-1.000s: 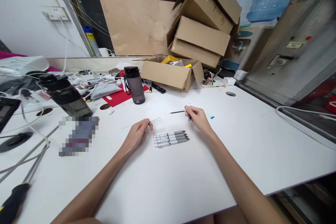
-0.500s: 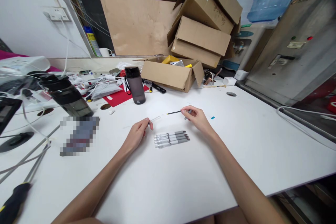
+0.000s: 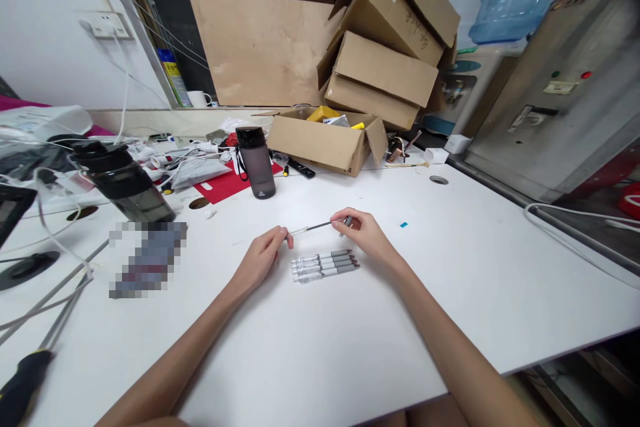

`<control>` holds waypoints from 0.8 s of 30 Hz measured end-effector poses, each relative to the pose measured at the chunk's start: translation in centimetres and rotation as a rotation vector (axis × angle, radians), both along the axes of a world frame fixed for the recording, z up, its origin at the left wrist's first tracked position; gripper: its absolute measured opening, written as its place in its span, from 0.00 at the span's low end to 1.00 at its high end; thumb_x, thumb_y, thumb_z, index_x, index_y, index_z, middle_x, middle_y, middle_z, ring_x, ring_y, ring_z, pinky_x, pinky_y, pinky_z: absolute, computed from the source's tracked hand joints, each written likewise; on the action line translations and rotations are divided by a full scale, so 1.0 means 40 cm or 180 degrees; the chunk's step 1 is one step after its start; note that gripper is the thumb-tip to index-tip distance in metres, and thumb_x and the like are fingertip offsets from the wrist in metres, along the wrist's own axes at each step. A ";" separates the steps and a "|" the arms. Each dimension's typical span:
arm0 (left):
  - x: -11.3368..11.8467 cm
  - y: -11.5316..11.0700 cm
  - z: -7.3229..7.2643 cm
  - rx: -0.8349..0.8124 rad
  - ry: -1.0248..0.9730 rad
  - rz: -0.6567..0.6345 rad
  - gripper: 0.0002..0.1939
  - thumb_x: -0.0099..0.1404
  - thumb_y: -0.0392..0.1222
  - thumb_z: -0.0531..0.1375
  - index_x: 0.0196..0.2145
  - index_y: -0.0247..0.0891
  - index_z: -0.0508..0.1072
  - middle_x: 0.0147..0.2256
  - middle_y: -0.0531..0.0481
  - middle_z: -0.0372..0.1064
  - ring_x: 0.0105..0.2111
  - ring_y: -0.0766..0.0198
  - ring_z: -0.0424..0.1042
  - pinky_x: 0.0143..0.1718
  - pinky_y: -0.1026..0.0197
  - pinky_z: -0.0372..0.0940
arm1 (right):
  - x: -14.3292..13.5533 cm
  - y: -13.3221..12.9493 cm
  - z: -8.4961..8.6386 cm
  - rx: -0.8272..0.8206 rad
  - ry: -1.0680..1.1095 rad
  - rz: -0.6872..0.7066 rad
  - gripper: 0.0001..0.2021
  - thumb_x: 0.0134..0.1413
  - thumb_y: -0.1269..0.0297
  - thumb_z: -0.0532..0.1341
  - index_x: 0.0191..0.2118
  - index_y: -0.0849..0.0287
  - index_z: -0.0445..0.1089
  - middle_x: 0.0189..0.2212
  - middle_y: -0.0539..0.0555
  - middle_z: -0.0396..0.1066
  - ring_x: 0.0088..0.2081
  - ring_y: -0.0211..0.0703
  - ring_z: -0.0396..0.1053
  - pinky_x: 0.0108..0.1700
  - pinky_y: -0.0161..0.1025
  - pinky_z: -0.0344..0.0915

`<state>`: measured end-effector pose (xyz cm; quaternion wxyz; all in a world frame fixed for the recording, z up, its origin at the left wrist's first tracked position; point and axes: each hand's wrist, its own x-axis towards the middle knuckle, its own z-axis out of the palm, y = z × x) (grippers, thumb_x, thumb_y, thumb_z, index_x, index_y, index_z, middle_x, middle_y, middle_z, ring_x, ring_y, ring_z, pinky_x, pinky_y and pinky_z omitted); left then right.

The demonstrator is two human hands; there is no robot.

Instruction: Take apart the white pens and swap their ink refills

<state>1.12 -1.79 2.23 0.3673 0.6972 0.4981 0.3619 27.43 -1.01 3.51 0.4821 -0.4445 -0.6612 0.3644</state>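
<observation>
Between the fingers of my left hand point(image 3: 265, 252) is a clear pen barrel point(image 3: 299, 231), its free end pointing right. My right hand point(image 3: 361, 230) pinches a thin dark refill point(image 3: 319, 226), whose left end lies inside the barrel's opening. A small grey pen part point(image 3: 346, 225) is also held in my right hand. Just below, several white and grey pens point(image 3: 325, 265) lie side by side on the white table point(image 3: 310, 340), tips to the right.
A dark bottle point(image 3: 257, 163) stands behind my hands, beside an open cardboard box point(image 3: 317, 143). Another bottle point(image 3: 125, 180) leans at the left near cables. A small blue piece point(image 3: 403, 225) lies right of my right hand. A screwdriver point(image 3: 25, 383) is at the lower left.
My right hand has moved left and slightly down with the refill. The refill's end, apart from the barrel before, is now inside it.
</observation>
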 end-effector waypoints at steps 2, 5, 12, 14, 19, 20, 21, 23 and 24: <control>0.005 -0.005 0.005 0.0097 0.0081 -0.0049 0.25 0.75 0.59 0.48 0.32 0.40 0.73 0.27 0.54 0.63 0.25 0.62 0.61 0.30 0.62 0.56 | -0.015 -0.003 -0.008 -0.0037 -0.0010 0.0078 0.10 0.57 0.54 0.65 0.37 0.55 0.78 0.34 0.51 0.75 0.32 0.41 0.66 0.35 0.37 0.60; 0.011 -0.010 0.008 0.0213 0.0182 -0.0086 0.25 0.75 0.58 0.47 0.32 0.41 0.73 0.28 0.54 0.66 0.26 0.61 0.61 0.31 0.61 0.57 | -0.030 -0.005 -0.022 -0.0152 -0.0007 0.0129 0.12 0.59 0.52 0.64 0.35 0.55 0.77 0.32 0.50 0.74 0.31 0.40 0.66 0.34 0.37 0.59; 0.013 -0.011 0.005 0.0183 0.0271 -0.0047 0.26 0.74 0.59 0.46 0.32 0.40 0.74 0.25 0.55 0.62 0.26 0.61 0.60 0.29 0.62 0.55 | -0.032 0.005 -0.035 -0.0476 0.0265 0.0047 0.20 0.64 0.47 0.56 0.34 0.58 0.76 0.30 0.51 0.71 0.28 0.38 0.65 0.33 0.36 0.63; 0.011 -0.011 0.004 0.0176 0.0272 0.0011 0.26 0.74 0.59 0.47 0.31 0.40 0.73 0.24 0.55 0.60 0.25 0.61 0.59 0.29 0.62 0.54 | -0.028 0.014 -0.035 -0.0415 0.0564 -0.0128 0.19 0.63 0.48 0.56 0.36 0.58 0.76 0.33 0.53 0.72 0.30 0.38 0.68 0.37 0.37 0.66; 0.004 -0.006 -0.001 0.0029 0.0150 0.0226 0.27 0.73 0.61 0.47 0.31 0.40 0.73 0.19 0.57 0.53 0.21 0.62 0.55 0.25 0.62 0.51 | -0.020 0.026 -0.026 -0.0195 0.1117 -0.0377 0.15 0.53 0.52 0.66 0.41 0.56 0.73 0.39 0.54 0.74 0.37 0.42 0.75 0.46 0.43 0.73; 0.002 -0.005 -0.003 0.0005 0.0122 0.0257 0.27 0.73 0.62 0.47 0.31 0.40 0.73 0.19 0.58 0.52 0.20 0.63 0.54 0.25 0.62 0.51 | -0.020 0.026 -0.024 -0.0187 0.1163 -0.0372 0.15 0.52 0.52 0.66 0.41 0.56 0.72 0.39 0.54 0.74 0.37 0.43 0.75 0.46 0.43 0.74; 0.001 -0.003 -0.004 -0.0008 0.0098 0.0275 0.27 0.73 0.62 0.47 0.31 0.40 0.73 0.19 0.58 0.52 0.20 0.63 0.54 0.24 0.62 0.50 | -0.021 0.025 -0.022 -0.0178 0.1188 -0.0362 0.15 0.52 0.51 0.66 0.40 0.56 0.72 0.39 0.54 0.74 0.37 0.43 0.75 0.46 0.44 0.74; -0.001 -0.001 -0.005 -0.0011 0.0063 0.0282 0.27 0.72 0.63 0.48 0.31 0.40 0.73 0.19 0.58 0.53 0.20 0.63 0.55 0.24 0.63 0.51 | -0.023 0.023 -0.020 -0.0163 0.1190 -0.0336 0.15 0.52 0.51 0.66 0.40 0.56 0.72 0.39 0.54 0.74 0.37 0.43 0.76 0.47 0.44 0.75; -0.001 -0.001 -0.006 -0.0009 0.0052 0.0278 0.27 0.72 0.63 0.48 0.31 0.40 0.73 0.19 0.58 0.53 0.20 0.63 0.55 0.24 0.63 0.51 | -0.024 0.022 -0.020 -0.0164 0.1181 -0.0328 0.15 0.53 0.51 0.66 0.40 0.56 0.72 0.40 0.54 0.74 0.37 0.43 0.76 0.47 0.44 0.75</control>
